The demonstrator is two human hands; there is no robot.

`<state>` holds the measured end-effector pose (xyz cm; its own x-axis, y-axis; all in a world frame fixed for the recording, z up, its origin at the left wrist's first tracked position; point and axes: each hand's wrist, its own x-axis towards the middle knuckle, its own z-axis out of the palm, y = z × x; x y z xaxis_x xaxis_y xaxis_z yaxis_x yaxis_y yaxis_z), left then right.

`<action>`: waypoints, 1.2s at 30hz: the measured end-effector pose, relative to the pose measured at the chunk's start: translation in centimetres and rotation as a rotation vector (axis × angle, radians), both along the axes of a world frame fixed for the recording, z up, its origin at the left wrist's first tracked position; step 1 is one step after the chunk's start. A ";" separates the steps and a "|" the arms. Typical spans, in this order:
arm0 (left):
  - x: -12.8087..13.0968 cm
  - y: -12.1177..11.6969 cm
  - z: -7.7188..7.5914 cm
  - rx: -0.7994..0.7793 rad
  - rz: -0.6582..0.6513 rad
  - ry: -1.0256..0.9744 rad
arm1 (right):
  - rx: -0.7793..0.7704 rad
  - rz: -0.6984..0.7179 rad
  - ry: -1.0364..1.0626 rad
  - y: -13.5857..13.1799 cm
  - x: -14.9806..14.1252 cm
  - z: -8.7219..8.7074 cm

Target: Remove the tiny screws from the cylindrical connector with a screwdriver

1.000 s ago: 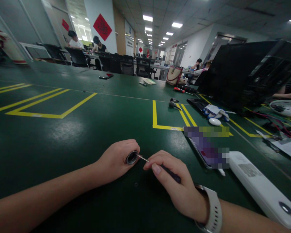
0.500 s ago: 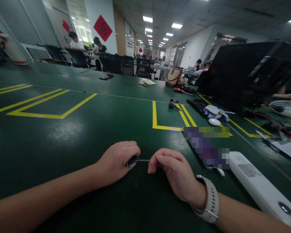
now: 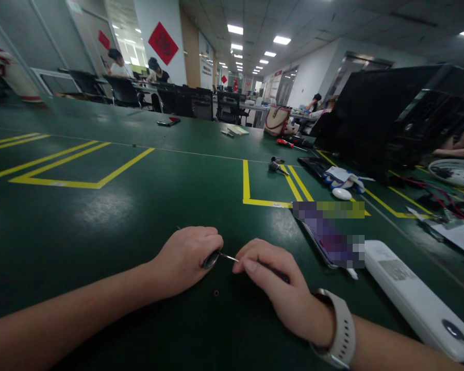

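Note:
Closed around a small round dark part [image 3: 211, 259] with a shiny rim is my left hand [image 3: 187, 257]; most of the part is hidden in the fingers. My right hand [image 3: 280, 286], with a pale watch strap at the wrist, grips a screwdriver [image 3: 229, 257]. Its dark handle lies along the palm, and its thin metal shaft points left to the rim of the round part. Whether the tip sits in a screw cannot be made out. On the green table [image 3: 170, 330] below the hands lies a tiny dark ring-like piece [image 3: 216, 293].
Right of my hands lie a phone-like slab [image 3: 320, 237], partly pixelated, and a long white device [image 3: 413, 296]. Beyond are a white oval object [image 3: 342, 194], a glove [image 3: 344, 179], dark metal parts [image 3: 277, 166] and a red-handled screwdriver [image 3: 285, 143]. A large black case [image 3: 379, 118] stands at right.
My right hand has rolled over, its thumb now lying along the screwdriver and the dark handle showing. The shaft has tilted down to the right. My left hand has hardly moved.

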<state>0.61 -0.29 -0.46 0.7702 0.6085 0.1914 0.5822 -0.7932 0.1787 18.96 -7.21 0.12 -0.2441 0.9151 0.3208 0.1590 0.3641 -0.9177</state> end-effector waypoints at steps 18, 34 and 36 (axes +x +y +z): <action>0.2 -0.1 0.1 -0.006 -0.008 0.030 | 0.205 0.042 -0.198 -0.9 -0.1 1.1; 0.0 0.1 0.1 -0.119 0.010 -0.038 | -0.281 0.015 0.341 1.2 0.5 -0.7; 0.0 0.1 0.1 -0.098 0.019 -0.020 | -0.131 -0.020 0.112 0.7 0.5 0.0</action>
